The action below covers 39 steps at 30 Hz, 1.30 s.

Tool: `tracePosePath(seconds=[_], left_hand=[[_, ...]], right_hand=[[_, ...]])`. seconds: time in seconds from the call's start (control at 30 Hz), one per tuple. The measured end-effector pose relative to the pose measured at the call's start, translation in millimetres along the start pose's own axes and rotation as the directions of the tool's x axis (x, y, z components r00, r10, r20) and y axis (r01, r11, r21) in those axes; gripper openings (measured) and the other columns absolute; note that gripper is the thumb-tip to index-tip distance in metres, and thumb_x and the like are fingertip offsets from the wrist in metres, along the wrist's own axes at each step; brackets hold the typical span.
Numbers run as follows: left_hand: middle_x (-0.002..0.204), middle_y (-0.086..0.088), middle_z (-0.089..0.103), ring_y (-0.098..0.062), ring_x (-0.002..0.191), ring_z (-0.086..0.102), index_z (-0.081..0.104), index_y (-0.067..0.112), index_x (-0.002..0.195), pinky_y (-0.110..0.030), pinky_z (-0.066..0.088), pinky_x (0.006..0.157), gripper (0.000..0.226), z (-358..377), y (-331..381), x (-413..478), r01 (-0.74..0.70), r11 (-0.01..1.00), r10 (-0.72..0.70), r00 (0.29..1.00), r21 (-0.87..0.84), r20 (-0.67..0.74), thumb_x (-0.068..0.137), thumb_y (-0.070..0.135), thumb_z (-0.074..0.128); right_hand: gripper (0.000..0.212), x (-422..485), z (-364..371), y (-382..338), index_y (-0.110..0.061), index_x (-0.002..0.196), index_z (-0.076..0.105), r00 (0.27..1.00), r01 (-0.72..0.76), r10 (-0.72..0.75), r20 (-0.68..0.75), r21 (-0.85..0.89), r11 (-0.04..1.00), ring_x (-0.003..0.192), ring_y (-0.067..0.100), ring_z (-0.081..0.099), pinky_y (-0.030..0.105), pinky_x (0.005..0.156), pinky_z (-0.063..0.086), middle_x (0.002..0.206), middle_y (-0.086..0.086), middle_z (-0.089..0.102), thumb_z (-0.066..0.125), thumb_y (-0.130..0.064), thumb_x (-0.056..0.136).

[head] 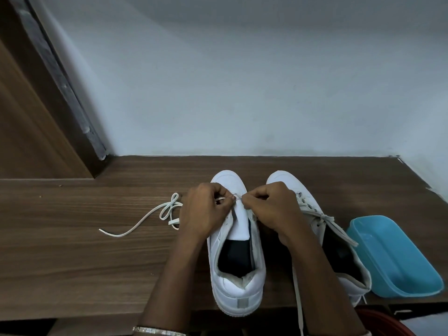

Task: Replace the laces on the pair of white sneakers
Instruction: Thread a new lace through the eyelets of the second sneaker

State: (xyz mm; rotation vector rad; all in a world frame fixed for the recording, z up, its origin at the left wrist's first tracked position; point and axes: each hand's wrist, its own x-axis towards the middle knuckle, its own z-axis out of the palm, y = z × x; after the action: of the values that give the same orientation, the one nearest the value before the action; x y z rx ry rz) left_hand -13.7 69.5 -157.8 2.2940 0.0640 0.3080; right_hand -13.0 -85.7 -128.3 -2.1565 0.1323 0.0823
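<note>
Two white sneakers stand side by side on the wooden table, toes pointing away from me. The left sneaker (236, 282) has bare eyelets and its tongue lies exposed. My left hand (206, 209) pinches a white lace (145, 218) at the lower eyelets; the rest of that lace trails in a loose loop across the table to the left. My right hand (269, 209) pinches at the same spot, over the top of the tongue. The right sneaker (312, 204) still carries a greyish lace (339, 226), loosened, with one end hanging off the front edge.
A light blue plastic tray (397, 258) sits at the right, beside the right sneaker. The wooden table (72, 263) meets a white wall at the back, and a wooden door frame (36, 117) rises at the left. A red object (383, 323) shows below the front edge.
</note>
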Motion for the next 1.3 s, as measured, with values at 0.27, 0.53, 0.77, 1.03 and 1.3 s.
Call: tracePosePath(seconds=[0.27,0.53,0.77,1.03,1.3], left_hand=[[0.059,0.008,0.069,-0.004,0.048,0.054,0.076,0.024,0.069,-0.031,0.049,0.058,0.015,12,-4,-2,0.142,0.967,-0.139,0.99,-0.21,0.029,0.084,0.027,0.077],[0.048,0.015,0.062,0.005,0.043,0.051,0.077,0.021,0.07,-0.019,0.038,0.055,0.016,13,-2,-6,0.232,0.892,-0.218,0.973,-0.389,0.079,0.085,0.016,0.077],[0.05,0.018,0.062,0.004,0.043,0.051,0.076,0.028,0.067,-0.022,0.038,0.055,0.016,17,-3,-6,0.168,0.933,-0.168,0.985,-0.319,0.028,0.081,0.021,0.081],[0.082,0.009,0.071,-0.009,0.068,0.062,0.075,0.037,0.072,-0.03,0.05,0.064,0.013,20,-7,-1,0.089,0.974,-0.1,0.994,-0.208,-0.04,0.077,0.028,0.084],[0.087,0.017,0.066,-0.007,0.082,0.061,0.071,0.042,0.089,-0.047,0.052,0.083,0.023,5,-15,2,0.074,0.983,-0.087,0.994,-0.168,-0.072,0.069,0.051,0.078]], right_hand=[[0.012,8,-6,13,-0.019,0.07,0.08,0.992,-0.047,0.029,0.119,0.153,0.987,0.084,0.026,0.073,0.045,0.081,0.059,0.077,0.003,0.077,0.07,-0.019,0.077],[0.013,11,-5,18,-0.017,0.077,0.081,0.987,-0.07,0.039,0.155,0.199,0.978,0.09,0.035,0.072,0.053,0.085,0.058,0.083,0.013,0.077,0.069,-0.019,0.076],[0.011,10,-9,17,-0.015,0.084,0.082,0.979,-0.103,0.046,0.197,0.288,0.952,0.09,0.028,0.074,0.045,0.085,0.061,0.087,0.009,0.078,0.072,-0.019,0.087],[0.003,11,14,22,-0.024,0.086,0.079,0.996,0.049,-0.04,-0.079,0.113,0.992,0.073,0.009,0.071,0.035,0.075,0.06,0.075,-0.006,0.075,0.077,-0.022,0.086],[0.017,9,14,13,-0.023,0.081,0.064,0.97,0.071,-0.08,-0.23,-0.049,0.996,0.078,0.01,0.064,0.034,0.076,0.052,0.076,-0.01,0.066,0.06,-0.009,0.09]])
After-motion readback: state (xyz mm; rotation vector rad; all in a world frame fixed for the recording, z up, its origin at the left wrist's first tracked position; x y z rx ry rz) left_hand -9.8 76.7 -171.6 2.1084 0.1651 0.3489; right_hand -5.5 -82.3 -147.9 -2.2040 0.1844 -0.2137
